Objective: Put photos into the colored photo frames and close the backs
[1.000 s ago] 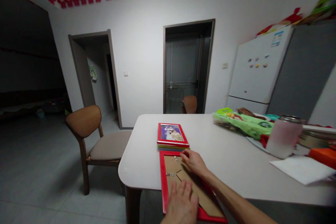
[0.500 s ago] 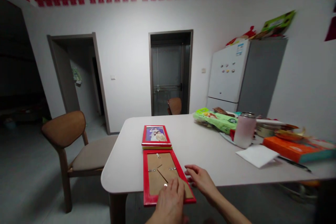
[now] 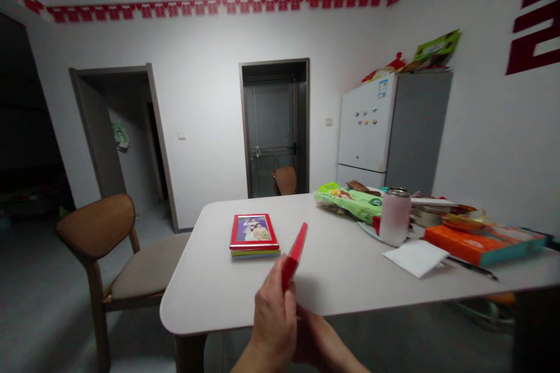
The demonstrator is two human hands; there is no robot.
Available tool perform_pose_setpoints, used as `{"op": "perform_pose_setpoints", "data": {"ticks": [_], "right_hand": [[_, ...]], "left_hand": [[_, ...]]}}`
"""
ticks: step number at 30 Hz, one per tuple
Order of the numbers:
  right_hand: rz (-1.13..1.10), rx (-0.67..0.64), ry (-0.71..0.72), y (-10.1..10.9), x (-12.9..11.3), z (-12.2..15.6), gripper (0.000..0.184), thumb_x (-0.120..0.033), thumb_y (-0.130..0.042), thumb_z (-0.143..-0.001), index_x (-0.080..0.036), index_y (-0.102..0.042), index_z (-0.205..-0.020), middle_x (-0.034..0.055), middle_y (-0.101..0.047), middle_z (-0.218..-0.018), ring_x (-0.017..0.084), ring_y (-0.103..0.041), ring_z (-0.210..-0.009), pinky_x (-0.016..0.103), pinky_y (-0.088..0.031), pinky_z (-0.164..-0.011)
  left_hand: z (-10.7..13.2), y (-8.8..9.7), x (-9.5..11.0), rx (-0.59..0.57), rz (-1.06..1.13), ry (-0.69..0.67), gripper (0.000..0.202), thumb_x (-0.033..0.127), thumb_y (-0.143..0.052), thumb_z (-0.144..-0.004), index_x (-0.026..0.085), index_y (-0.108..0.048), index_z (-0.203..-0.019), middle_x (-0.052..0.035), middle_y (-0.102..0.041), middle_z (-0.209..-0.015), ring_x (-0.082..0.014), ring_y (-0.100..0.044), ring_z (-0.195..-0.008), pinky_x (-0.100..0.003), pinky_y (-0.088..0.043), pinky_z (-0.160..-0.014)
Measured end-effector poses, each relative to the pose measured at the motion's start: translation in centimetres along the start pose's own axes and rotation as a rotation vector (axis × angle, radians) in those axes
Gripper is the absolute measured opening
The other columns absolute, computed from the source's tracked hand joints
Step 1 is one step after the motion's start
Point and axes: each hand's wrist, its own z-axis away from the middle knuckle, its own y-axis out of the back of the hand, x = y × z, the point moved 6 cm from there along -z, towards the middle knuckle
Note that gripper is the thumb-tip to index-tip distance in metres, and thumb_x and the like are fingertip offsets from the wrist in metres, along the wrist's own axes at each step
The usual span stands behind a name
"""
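Note:
A red picture frame [image 3: 295,254] is lifted off the white table [image 3: 350,268] and seen edge-on, tilted up to the right. My left hand [image 3: 273,320] grips its near end with fingers closed round it. My right hand [image 3: 321,345] is under and behind the frame at the table's front edge, also closed on it, partly hidden by the left hand. Farther back on the table lies a stack of frames [image 3: 254,236], the top one red with a photo of people facing up.
A green snack bag [image 3: 350,201], a pink cup with a lid [image 3: 395,217], a white paper [image 3: 415,257], a pen [image 3: 472,268] and an orange box [image 3: 483,243] sit at the table's right. A wooden chair [image 3: 109,250] stands left. A fridge [image 3: 385,128] is behind.
The red frame lay face down on the table under both hands. Now both hands have lifted it and turned it on edge. The camera has pulled back and swung right.

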Motion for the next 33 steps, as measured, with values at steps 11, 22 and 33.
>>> {"op": "perform_pose_setpoints", "data": {"ticks": [11, 22, 33], "right_hand": [[0.377, 0.459, 0.263, 15.0, -9.2, -1.3, 0.039, -0.035, -0.04, -0.071, -0.016, -0.054, -0.103, 0.0066, -0.068, -0.076, 0.021, -0.063, -0.065, 0.03, -0.047, -0.057], [1.141, 0.644, 0.223, 21.2, -12.9, -5.0, 0.026, -0.031, -0.049, -0.064, -0.019, -0.068, -0.078, 0.0074, -0.068, -0.077, 0.022, -0.061, -0.073, 0.026, -0.04, -0.06], [1.466, 0.43, 0.505, 7.1, -12.3, -9.4, 0.034, -0.026, -0.044, -0.072, -0.015, -0.058, -0.1, 0.0121, -0.06, -0.103, 0.022, -0.051, -0.097, 0.031, -0.035, -0.082]], "left_hand": [[-2.4, -9.0, -4.2, -0.114, 0.656, 0.361, 0.047, 0.006, -0.047, -0.067, 0.013, -0.039, -0.113, -0.007, -0.056, -0.108, -0.0135, -0.055, -0.093, -0.02, -0.043, -0.078], [-1.5, -14.5, -6.5, -0.277, 0.275, 0.42, 0.04, 0.012, -0.055, -0.064, 0.019, -0.052, -0.103, -0.0045, -0.061, -0.1, -0.0186, -0.054, -0.091, -0.027, -0.037, -0.08], [-1.7, -8.0, -13.8, -0.109, 0.348, 0.603, 0.045, 0.027, -0.057, -0.067, 0.01, -0.049, -0.108, -0.0137, -0.054, -0.111, -0.0214, -0.048, -0.103, -0.027, -0.033, -0.087]]}}
